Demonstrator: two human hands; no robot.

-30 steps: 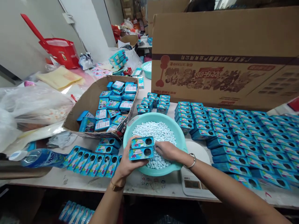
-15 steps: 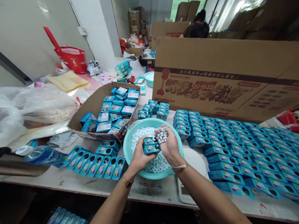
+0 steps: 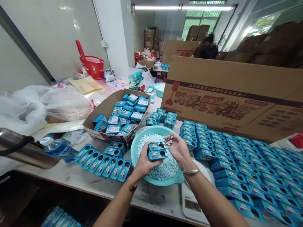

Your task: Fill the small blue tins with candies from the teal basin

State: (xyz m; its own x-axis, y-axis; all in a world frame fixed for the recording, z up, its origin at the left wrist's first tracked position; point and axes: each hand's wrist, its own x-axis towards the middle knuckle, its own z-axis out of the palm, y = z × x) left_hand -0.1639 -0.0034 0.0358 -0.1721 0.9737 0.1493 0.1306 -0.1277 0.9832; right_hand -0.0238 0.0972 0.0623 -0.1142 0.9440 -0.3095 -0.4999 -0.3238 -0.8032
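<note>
Two small blue candy boxes, side by side with round holes in their tops, are gripped in my left hand. Cupped and tilted at their right, my right hand holds a few pale candies. Some of these lie at the holes of the boxes, by my fingertips. Both hands are above a turquoise basin, which is filled with loose pale candies. How full the held boxes are cannot be made out.
Rows of blue boxes cover the right; a shorter row stands left. Behind it is a carton of jumbled boxes. A white scale sits beside the basin. Bottle, metal flask and large carton surround this; a person is beyond.
My right hand has tilted toward the boxes, and far fewer candies are in its palm. Some candies now lie at the box openings. The head view has tipped upward.
</note>
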